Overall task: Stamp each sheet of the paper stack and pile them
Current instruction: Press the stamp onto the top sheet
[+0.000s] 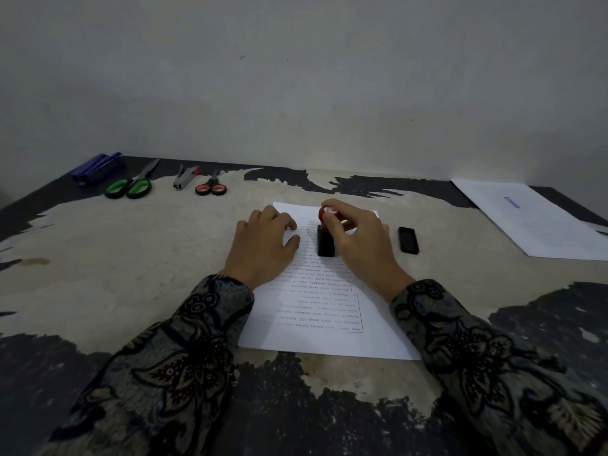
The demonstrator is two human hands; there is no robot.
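**Stamp pressed on the printed sheet**

Head view: at frame centre, the right hand (358,238) is gripping the red knob of a black rectangular rubber stamp (326,236), which is standing upright on the white printed paper sheet (324,327). The left hand (263,248) is lying flat with relaxed fingers on the sheet's left edge. A black stamp cap (408,240) is lying just right of the sheet. At right, a separate white paper pile (539,222) is resting on the worn table (115,258).

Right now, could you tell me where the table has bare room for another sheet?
Free: the wide patch left of the sheet, below the scissors. Crowded: between the cap and the stamped pile, and the far-left tool row.
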